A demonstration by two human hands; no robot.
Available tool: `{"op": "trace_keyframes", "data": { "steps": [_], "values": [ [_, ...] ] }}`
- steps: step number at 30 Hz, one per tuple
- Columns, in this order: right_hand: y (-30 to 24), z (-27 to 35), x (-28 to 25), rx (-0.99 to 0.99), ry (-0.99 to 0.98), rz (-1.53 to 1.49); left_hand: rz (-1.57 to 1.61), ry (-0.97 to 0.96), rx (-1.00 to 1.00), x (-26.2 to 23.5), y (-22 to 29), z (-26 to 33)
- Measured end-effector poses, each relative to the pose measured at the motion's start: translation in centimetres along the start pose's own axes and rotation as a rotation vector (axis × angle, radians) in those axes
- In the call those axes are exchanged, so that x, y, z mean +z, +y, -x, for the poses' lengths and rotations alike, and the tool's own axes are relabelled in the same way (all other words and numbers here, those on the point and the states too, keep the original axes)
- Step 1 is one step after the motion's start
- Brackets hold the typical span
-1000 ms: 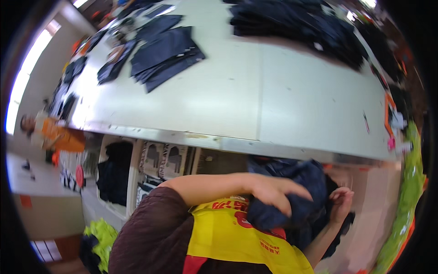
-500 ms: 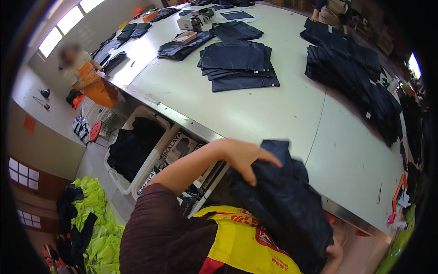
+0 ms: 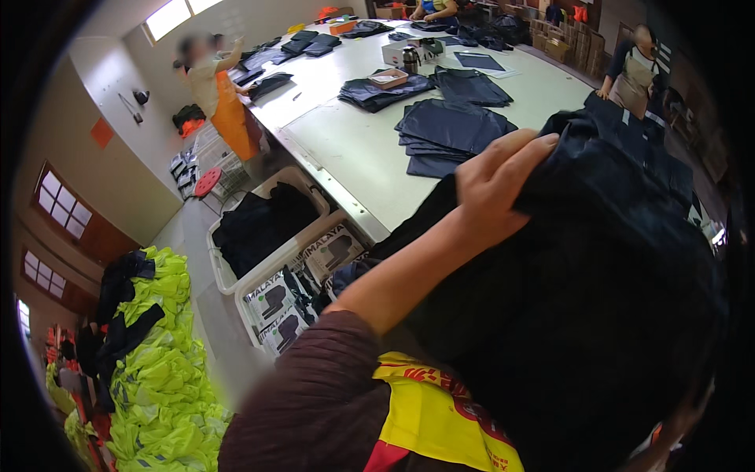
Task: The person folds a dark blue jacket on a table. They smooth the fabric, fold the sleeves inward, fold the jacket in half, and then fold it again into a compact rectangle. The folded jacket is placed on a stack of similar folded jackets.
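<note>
The left hand (image 3: 495, 189) is raised in front of the camera, and its fingers (image 3: 515, 153) are closed on the top edge of a large bundle of dark navy fabric garments (image 3: 598, 315), which it holds up against the person's chest, above the yellow vest (image 3: 432, 425) the person wears. The right hand cannot be seen clearly; it is probably hidden under the bundle at the lower right, so I cannot tell whether its fingers are open or closed. The bundle is in the air, just beside the near edge of the long pale tabletop (image 3: 346, 149), not resting on it. Farther along the tabletop from the bundle, a flat stack of folded dark navy pieces (image 3: 448, 134) already lies in order. To the left of the bundle, below the tabletop edge, a white plastic crate with dark cloth (image 3: 259, 228) stands on the floor. I judge that the bundle is lifted but not yet put down or sorted.
</note>
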State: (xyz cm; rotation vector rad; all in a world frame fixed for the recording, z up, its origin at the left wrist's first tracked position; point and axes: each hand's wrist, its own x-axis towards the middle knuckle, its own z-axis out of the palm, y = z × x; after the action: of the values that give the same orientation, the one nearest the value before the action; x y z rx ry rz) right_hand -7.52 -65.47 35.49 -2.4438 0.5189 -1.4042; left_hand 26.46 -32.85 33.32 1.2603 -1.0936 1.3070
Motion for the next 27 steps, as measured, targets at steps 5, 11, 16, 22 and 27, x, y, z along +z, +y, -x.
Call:
{"op": "trace_keyframes", "data": {
  "steps": [5,11,16,22,27],
  "values": [
    [12.2,-3.9,22.0,-0.075,-0.348,0.088,-0.441,-0.528,-0.515,7.8,-7.5,11.7],
    [3.7,4.2,31.6,0.176,-0.892,-0.015,-0.387,-1.472,-0.552,0.9,-7.3,31.4],
    [-2.6,10.3,41.4,-0.079,-0.928,-0.147,-0.079,-1.302,-0.685,-0.9,-8.8,30.9],
    [-6.4,14.6,48.5,0.027,-0.971,0.189,0.180,-0.800,-1.533,-2.7,-22.2,26.4],
    [-7.1,14.9,49.1,-0.032,-0.929,0.252,-0.340,-0.393,-1.317,-10.6,-40.7,30.5]
  ]
}}
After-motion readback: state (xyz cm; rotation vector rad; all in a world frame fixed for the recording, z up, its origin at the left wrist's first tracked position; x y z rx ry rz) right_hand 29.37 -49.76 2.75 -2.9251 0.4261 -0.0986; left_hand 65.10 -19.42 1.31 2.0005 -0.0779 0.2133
